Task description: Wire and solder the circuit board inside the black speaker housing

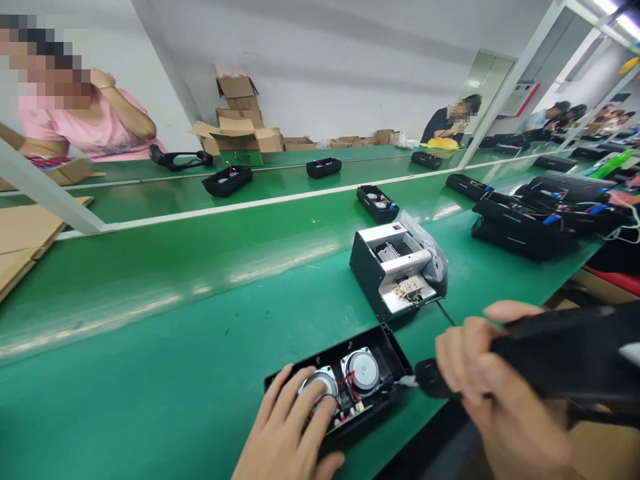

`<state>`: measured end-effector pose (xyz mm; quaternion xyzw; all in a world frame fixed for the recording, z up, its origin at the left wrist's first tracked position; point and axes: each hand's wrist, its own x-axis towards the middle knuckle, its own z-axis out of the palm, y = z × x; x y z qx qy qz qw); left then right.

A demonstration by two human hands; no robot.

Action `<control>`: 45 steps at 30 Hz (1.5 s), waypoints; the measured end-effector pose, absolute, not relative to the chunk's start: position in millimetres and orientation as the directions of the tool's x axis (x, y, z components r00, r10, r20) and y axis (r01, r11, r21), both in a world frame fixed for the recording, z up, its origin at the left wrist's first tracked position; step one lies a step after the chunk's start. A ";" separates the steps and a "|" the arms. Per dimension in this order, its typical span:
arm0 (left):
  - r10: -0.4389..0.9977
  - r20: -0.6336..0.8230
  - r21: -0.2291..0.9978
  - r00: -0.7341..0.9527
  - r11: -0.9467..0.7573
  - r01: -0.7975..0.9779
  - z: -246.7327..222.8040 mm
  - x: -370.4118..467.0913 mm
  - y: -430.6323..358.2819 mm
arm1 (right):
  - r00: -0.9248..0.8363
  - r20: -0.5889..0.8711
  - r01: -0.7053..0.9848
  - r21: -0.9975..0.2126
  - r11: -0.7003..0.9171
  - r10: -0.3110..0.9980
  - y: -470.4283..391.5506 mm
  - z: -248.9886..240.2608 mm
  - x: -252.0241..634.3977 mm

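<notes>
A black speaker housing (395, 350) lies open-side up on the bench, with two round speakers, red and black wires and a small board inside. My left hand (295, 427) rests over its left end, fingers stretched out and spread across the left speaker (320, 383), partly hiding it. The right speaker (364, 371) is uncovered. My right hand (493, 373) is wrapped round a black glue gun (565, 353). The gun's pale tip (407, 381) is at the housing's right end, by the near inner corner; I cannot tell whether it touches.
Behind the housing stands a silver-and-black machine (390, 267) with a cable. More housings (377, 203) sit along the green bench (175, 347), several piled at the right (525, 227). Co-workers sit across the line, one in pink (110, 127). Cardboard boxes (237, 140) stand at the back.
</notes>
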<state>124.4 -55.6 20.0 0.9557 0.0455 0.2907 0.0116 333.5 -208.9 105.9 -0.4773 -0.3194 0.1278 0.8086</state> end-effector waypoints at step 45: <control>0.755 -0.142 0.876 0.641 -0.206 0.437 31.0 153.9 18.1 | 0.068 -0.089 0.824 -0.557 -0.106 0.994 -87.8 87.8 325.4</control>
